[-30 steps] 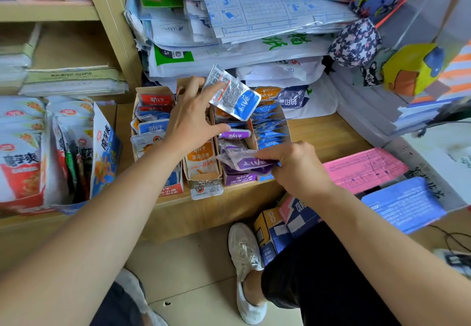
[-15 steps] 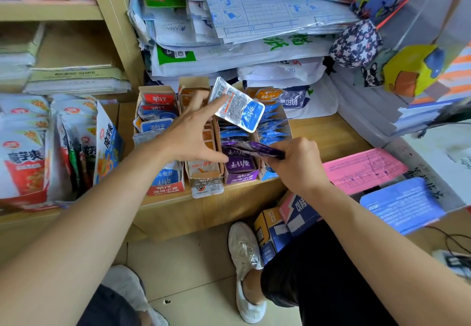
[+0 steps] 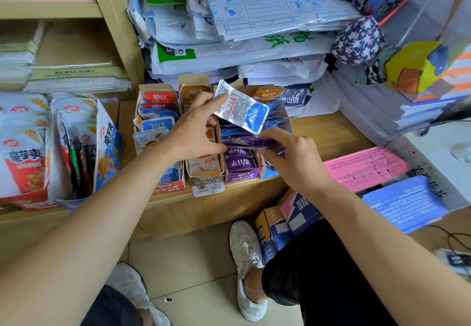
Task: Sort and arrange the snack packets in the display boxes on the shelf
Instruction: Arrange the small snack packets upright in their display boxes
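Note:
Several narrow display boxes stand side by side on the wooden shelf [image 3: 328, 134]: a red and blue box [image 3: 169, 185], an orange box [image 3: 207, 184], a purple box [image 3: 242, 176] and a blue box [image 3: 281, 119]. My left hand [image 3: 195, 131] pinches a silver and blue snack packet [image 3: 242, 107] at its top edge, above the purple and blue boxes. My right hand [image 3: 293, 157] grips a purple packet [image 3: 251, 142] that lies flat over the purple box. Below it, purple packets [image 3: 240, 162] stand in that box.
Large konjac snack bags [image 3: 25, 152] stand at the left in open cartons. Stacked paper packs [image 3: 254, 40] tower behind the boxes. Pink [image 3: 367, 167] and blue [image 3: 405, 203] sheets lie at the right. Small cartons [image 3: 277, 223] sit on the floor by my white shoe [image 3: 248, 262].
My right hand has lifted the purple packet and carried it back over the purple box, laying it flat. My left hand, with the silver and blue packet, has dropped slightly toward the boxes.

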A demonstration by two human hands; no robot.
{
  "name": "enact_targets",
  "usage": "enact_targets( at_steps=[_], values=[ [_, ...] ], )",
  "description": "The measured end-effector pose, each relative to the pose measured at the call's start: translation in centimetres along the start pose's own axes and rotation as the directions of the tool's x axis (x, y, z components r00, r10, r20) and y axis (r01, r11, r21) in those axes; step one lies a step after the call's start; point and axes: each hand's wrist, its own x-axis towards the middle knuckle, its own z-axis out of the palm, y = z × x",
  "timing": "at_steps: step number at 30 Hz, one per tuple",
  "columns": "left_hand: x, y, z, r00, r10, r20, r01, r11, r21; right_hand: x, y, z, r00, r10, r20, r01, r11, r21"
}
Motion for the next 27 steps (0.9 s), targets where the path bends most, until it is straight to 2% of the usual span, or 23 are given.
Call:
enact_targets(
  at_steps=[3,6,8,11,13,14,16,19,22,25,27],
  values=[
    [-0.3,0.1,-0.5,1.0,-0.018,0.008,0.018,0.997,-0.077,0.1,0.2,0.1,0.999,0.013,0.04,-0.012,1.0,-0.015],
    [-0.4,0.7,-0.4,0.989,-0.073,-0.126,0.047,0.98,-0.194,0.8,0.3,1.0,0.998,0.004,0.069,0.0,0.999,-0.048],
    [-0.4,0.9,-0.2,0.972,-0.074,-0.222,0.027,0.978,-0.208,1.3,0.3,1.4,0.994,0.023,0.112,-0.02,0.999,-0.025],
    [-0.5,1.0,-0.1,0.944,-0.081,-0.321,0.016,0.98,-0.2,1.2,0.3,0.9,0.974,0.097,0.206,-0.118,0.989,0.088],
    [-0.5,1.1,-0.1,0.929,-0.106,-0.354,0.03,0.976,-0.214,0.8,0.5,0.4,0.958,0.129,0.256,-0.196,0.947,0.255],
    [-0.5,1.1,-0.1,0.926,-0.113,-0.359,0.036,0.976,-0.215,0.7,0.6,0.2,0.955,0.133,0.266,-0.218,0.92,0.324],
    [-0.6,1.3,-0.1,0.926,-0.124,-0.356,0.046,0.975,-0.219,0.6,0.9,0.3,0.959,0.135,0.249,-0.22,0.908,0.356],
    [-0.8,1.5,0.0,0.928,-0.14,-0.345,0.062,0.972,-0.228,1.0,0.7,0.7,0.968,0.155,0.197,-0.209,0.932,0.296],
    [-1.1,1.7,-0.1,0.918,-0.143,-0.37,0.053,0.969,-0.243,1.6,0.4,1.6,0.977,0.146,0.153,-0.168,0.975,0.142],
    [-1.3,2.1,-0.2,0.881,-0.182,-0.437,0.057,0.957,-0.284,1.9,-0.1,2.4,0.981,0.162,0.102,-0.161,0.987,-0.014],
    [-1.4,2.4,-0.3,0.843,-0.208,-0.495,0.048,0.948,-0.316,1.9,-0.6,2.9,0.985,0.151,0.087,-0.147,0.988,-0.052]
  ],
)
